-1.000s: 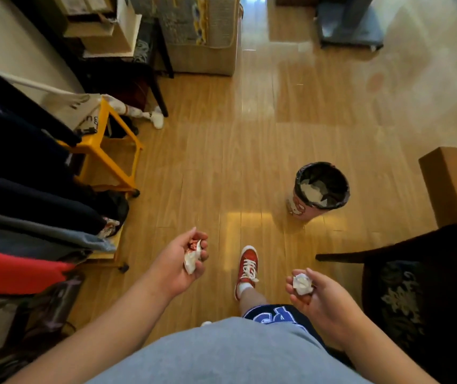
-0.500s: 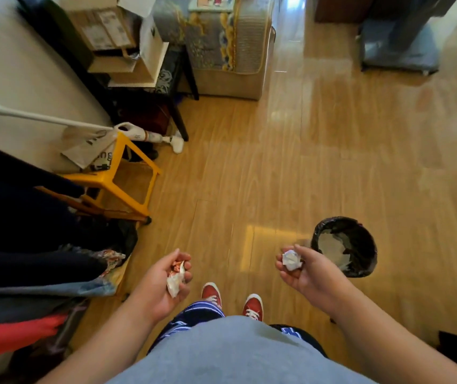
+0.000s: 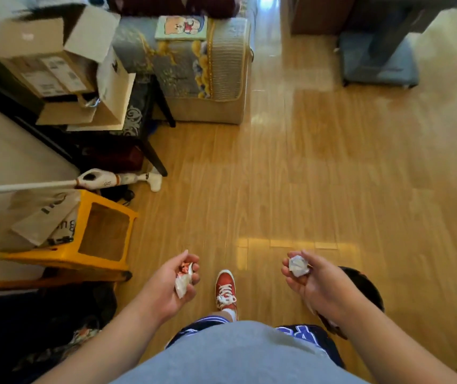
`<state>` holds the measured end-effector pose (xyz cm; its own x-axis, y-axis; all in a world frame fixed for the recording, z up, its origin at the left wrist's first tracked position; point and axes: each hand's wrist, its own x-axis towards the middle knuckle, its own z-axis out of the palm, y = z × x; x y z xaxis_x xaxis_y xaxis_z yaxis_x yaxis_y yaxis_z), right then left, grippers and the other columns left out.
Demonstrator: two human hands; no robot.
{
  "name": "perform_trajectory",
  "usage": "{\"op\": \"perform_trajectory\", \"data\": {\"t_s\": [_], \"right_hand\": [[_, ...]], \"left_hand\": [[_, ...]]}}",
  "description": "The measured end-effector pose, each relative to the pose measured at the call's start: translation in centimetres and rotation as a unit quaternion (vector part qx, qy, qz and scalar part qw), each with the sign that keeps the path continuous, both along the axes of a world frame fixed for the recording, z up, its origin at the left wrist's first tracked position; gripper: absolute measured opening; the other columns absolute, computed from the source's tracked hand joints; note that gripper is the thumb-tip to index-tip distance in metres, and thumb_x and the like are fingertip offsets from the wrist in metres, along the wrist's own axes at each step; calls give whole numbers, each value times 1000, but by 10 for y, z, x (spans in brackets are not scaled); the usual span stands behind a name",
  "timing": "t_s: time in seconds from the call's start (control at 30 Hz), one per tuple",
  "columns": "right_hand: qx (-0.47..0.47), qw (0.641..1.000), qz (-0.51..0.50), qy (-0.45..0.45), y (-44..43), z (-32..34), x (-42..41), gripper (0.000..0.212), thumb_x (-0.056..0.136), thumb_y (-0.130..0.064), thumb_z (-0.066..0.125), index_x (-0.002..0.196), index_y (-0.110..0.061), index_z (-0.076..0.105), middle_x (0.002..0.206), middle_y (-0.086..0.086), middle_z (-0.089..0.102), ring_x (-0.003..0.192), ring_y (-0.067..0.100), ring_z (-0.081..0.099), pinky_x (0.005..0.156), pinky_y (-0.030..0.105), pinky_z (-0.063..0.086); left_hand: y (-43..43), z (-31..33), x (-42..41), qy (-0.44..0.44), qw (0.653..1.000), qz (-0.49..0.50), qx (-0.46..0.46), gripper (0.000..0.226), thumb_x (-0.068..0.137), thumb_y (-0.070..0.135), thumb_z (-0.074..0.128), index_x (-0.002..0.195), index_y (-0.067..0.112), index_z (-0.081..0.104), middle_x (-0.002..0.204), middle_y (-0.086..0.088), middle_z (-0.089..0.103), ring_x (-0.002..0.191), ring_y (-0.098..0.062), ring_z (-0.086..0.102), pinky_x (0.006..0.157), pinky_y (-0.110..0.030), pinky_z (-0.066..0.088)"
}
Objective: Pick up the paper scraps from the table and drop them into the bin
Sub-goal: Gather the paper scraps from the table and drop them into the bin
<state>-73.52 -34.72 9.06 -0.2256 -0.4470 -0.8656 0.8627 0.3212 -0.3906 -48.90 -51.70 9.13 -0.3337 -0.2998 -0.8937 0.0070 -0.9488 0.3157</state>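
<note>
The bin (image 3: 366, 289) has come beneath my right hand (image 3: 321, 284), which pinches a white scrap (image 3: 299, 266): ready to drop. Left of the bin, my left hand (image 3: 166, 286) grips a red-printed scrap (image 3: 184, 275)

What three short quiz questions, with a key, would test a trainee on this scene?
1. True or false: the left hand grips a crumpled white-and-red paper scrap.
2. Where is the round bin with the black liner? A) under the left hand; B) partly hidden behind the right hand; C) far ahead of both hands.
3. Fill in: the crumpled white paper ball is held by the ___ hand.
Key: 1 true; 2 B; 3 right.
</note>
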Motion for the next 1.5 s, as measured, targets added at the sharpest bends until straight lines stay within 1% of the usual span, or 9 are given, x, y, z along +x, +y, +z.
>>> {"op": "perform_trajectory", "data": {"t_s": [0.2,0.37,0.47,0.57,0.7,1.0,1.2,1.37,1.5], "right_hand": [[43,991,-126,14,20,0,-64,27,96,-26,52,101,-3,65,83,16,72,73,26,69,60,33,57],[71,971,-230,-9,48,-8,-120,26,94,-23,54,100,-2,67,88,18,71,73,27,68,59,34,56],[82,959,-272,-19,56,-16,-162,24,94,-21,52,97,-3,67,84,17,72,69,25,70,54,31,56],[77,947,-306,-50,56,-19,-214,23,96,-21,50,95,-3,64,81,18,69,59,24,69,49,28,56],[61,944,-320,-49,41,-19,-272,23,97,-19,48,93,-2,62,77,17,67,54,22,67,46,27,56],[21,957,-287,-21,-27,0,-417,23,97,-21,49,98,-2,63,86,17,67,66,23,66,50,29,57],[7,951,-310,-10,-66,2,-513,23,98,-21,47,97,-3,62,85,16,66,71,23,64,50,28,56],[23,917,-398,-15,-58,0,-576,23,97,-21,49,98,-3,63,83,16,68,67,22,67,49,28,57],[31,865,-501,-21,-20,3,-598,25,97,-22,49,91,-3,65,71,13,73,56,19,69,46,27,56]], "left_hand": [[-64,13,-130,6,988,-157,-9,27,94,31,52,76,13,63,63,-1,56,46,-11,53,35,-13,36],[-77,8,-255,23,969,-244,4,26,94,30,51,77,14,61,60,0,55,43,-11,53,33,-14,36],[-78,6,-331,19,960,-278,4,26,95,31,49,77,14,59,59,0,55,42,-10,53,32,-14,36],[-81,5,-402,20,955,-295,4,27,94,31,50,76,14,61,60,0,55,42,-10,53,32,-15,37],[-89,6,-445,22,958,-285,16,25,91,30,54,75,13,63,61,-2,56,43,-10,54,32,-16,37],[-129,9,-533,-22,962,-271,11,26,96,28,50,80,10,59,61,-3,54,42,-11,53,34,-15,34],[-168,-1,-638,-16,955,-295,13,26,95,28,50,80,10,60,61,-2,55,42,-11,53,33,-14,36],[-185,-8,-755,-16,927,-374,6,26,93,29,54,78,10,63,59,-2,57,42,-11,53,34,-15,36],[-163,-3,-855,-7,874,-485,4,28,93,30,53,75,11,64,57,-1,58,40,-11,54,33,-15,36]]}}
